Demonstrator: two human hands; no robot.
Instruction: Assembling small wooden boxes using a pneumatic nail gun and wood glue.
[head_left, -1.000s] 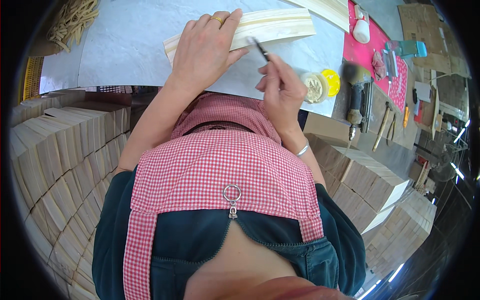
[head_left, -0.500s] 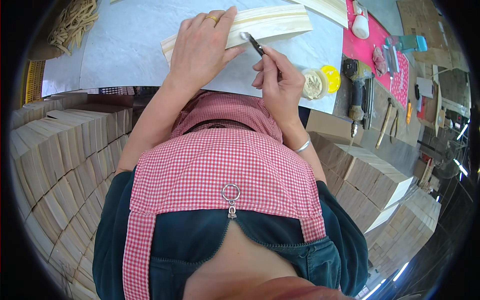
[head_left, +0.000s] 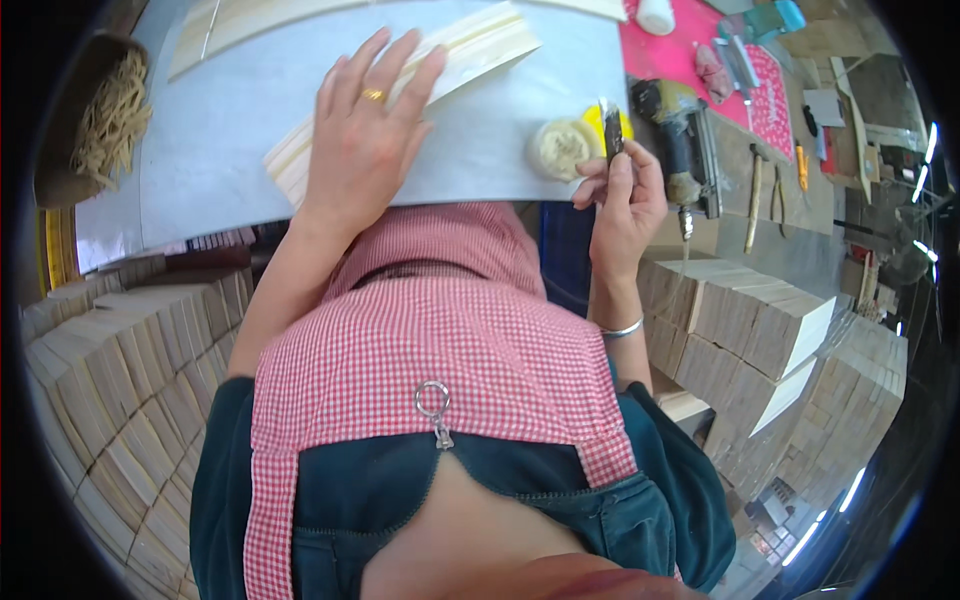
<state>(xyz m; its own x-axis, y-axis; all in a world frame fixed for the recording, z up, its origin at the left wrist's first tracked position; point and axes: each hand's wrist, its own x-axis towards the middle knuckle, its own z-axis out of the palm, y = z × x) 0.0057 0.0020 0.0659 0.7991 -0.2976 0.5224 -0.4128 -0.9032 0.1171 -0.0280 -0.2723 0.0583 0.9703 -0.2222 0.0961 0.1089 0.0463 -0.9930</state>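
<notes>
The pale wooden strip (head_left: 440,75) lies slantwise on the light blue sheet (head_left: 200,150) that covers the bench (head_left: 760,150), its long faces striped lighter and darker. The left hand (head_left: 365,140) rests flat on the strip with fingers spread, a ring on one finger, pressing it down rather than gripping it. The right hand (head_left: 625,200) is closed around a small dark-handled knife (head_left: 610,135), held upright off the near edge of the sheet and well apart from the strip, just beside a round pale pad (head_left: 560,148) sitting on something yellow. By my reading, the blade is lifted away from the wood, so trimming is paused; whether the strip is finished cannot be told, as no fresh cut shows. Another long pale strip (head_left: 260,15) lies along the far edge of the sheet. To the right, a power tool (head_left: 685,150) and hand tools lie on the bare bench by a red mat (head_left: 700,40). A basket of straw-coloured fibres (head_left: 110,120) stands at the left. Stacks of thin wooden pieces (head_left: 110,400) crowd both sides of the workshop below
</notes>
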